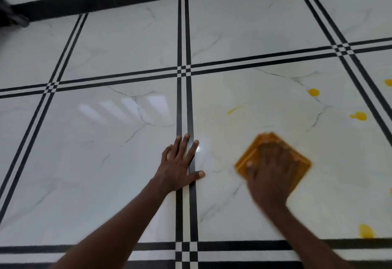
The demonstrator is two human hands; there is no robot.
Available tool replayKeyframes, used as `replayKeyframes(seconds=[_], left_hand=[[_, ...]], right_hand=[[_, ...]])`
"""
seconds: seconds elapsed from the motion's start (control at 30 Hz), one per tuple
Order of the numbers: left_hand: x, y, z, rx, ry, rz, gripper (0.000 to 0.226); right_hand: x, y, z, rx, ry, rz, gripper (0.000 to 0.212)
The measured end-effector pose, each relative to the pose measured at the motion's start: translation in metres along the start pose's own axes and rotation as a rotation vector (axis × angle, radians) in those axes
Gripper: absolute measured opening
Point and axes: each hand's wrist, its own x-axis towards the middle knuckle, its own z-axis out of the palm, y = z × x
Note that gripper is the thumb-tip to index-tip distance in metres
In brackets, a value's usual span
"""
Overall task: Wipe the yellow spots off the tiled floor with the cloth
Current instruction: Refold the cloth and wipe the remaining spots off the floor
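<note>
Both forearms reach in from the near edge, and my right hand [273,171] lies flat on the square orange folded cloth [273,158], fingers spread and pressing it onto the glossy white marble-look tiled floor with black double border lines [106,162]. That grip is motion-blurred, so whether the thumb tucks under the cloth's edge I cannot tell. My left hand [180,162] rests open on the floor to the cloth's left, fingers splayed across the black lines, holding nothing (a prop for my weight, I judge).

What matters next is direction: the remaining yellow spots lie far and right of the cloth. A thin yellow smear [233,109] sits beyond it, slightly left; a round yellow drop [313,92] and a wider yellow blot [359,116] lie farther right; another yellow patch [366,231] sits near and right, by the black border. My right hand is the nearer one to all of them. No writing or label shows anywhere.
</note>
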Motion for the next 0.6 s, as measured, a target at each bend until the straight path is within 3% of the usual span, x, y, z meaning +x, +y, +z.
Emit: replayKeyframes(seconds=[0.07, 0.17, 0.2, 0.3, 0.43, 0.5, 0.6], left_hand=[[0.0, 0.0, -0.002, 0.011, -0.022, 0.003, 0.097], [0.001, -0.002, 0.003, -0.005, -0.017, 0.02, 0.097], [0.001, -0.003, 0.004, -0.012, -0.004, 0.021, 0.098], [0.003, -0.006, 0.009, -0.021, 0.016, 0.018, 0.098], [-0.001, -0.004, 0.006, -0.027, -0.003, 0.014, 0.097], [0.0, -0.003, 0.003, -0.032, -0.016, 0.01, 0.097], [0.001, -0.001, -0.002, -0.033, -0.045, 0.013, 0.099]], right_hand=[[-0.008, -0.039, 0.008, 0.021, -0.078, -0.319, 0.078], [0.095, -0.063, 0.021, -0.029, -0.123, -0.692, 0.074], [0.14, -0.06, 0.026, -0.046, -0.094, -0.689, 0.071], [0.223, -0.012, 0.022, -0.095, -0.022, -0.319, 0.065], [0.143, 0.029, 0.014, -0.09, 0.042, -0.168, 0.072], [0.06, 0.009, 0.012, -0.058, 0.009, -0.236, 0.074], [0.018, -0.015, 0.009, -0.038, -0.134, -0.561, 0.079]])
